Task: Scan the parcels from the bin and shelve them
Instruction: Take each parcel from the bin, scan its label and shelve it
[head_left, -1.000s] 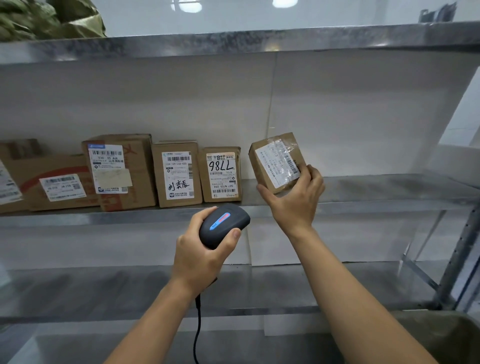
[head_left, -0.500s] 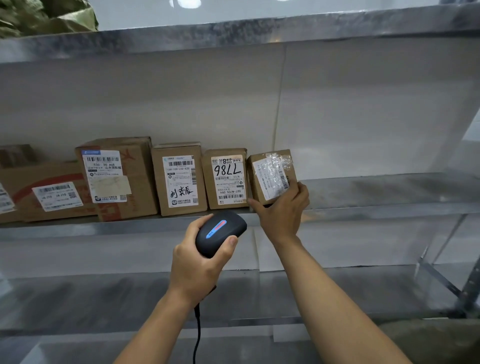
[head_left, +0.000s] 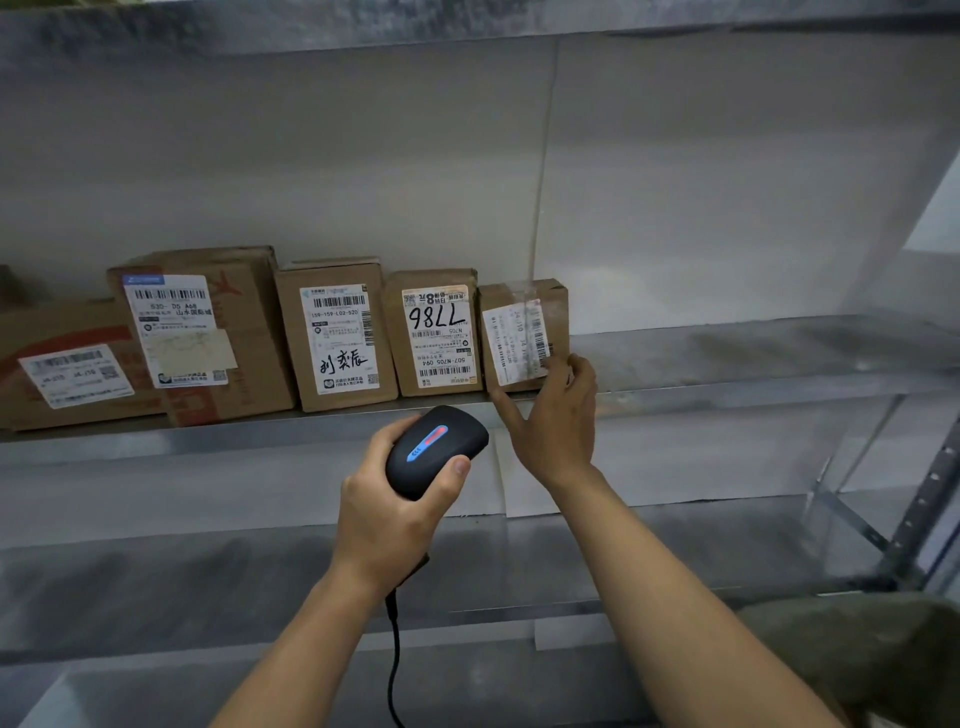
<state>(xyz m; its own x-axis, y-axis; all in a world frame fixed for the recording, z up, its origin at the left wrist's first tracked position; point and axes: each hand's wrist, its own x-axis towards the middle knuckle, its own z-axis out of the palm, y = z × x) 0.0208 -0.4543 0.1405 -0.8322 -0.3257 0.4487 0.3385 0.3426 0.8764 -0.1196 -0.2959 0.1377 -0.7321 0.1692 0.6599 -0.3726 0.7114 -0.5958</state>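
Both hands are up at the middle shelf (head_left: 727, 358). Left hand (head_left: 395, 514) is wrapped firmly round the black scanner (head_left: 436, 449), fingers and thumb curled about its body, its cord hanging down toward the near edge of the view. Right hand (head_left: 553, 421) sits at the lower right corner of the small parcel (head_left: 522, 332): thumb stretched out along the shelf lip below the box, fingers loosely bent at its right side. Whether they are pinching the box or only touching it cannot be told, as that corner is blurred.

That small parcel stands upright on the shelf at the right end of a row, just beside the parcel marked 7786 (head_left: 434, 332). Farther left are the parcel with handwriting (head_left: 337, 335), then a larger carton (head_left: 202, 332), and a flat box (head_left: 67, 364) at the far left. Its white label faces the near side, under shiny clear tape.

Judging by its size and by the one hand at it, the box is probably light. It looks like stiff cardboard that should hold its shape under a grip. The taped face is likely slick, so bare cardboard on the two side walls seems the better hold, thumb on one side and fingers on the other. Standing on a narrow base, it could tip if nudged near the top.
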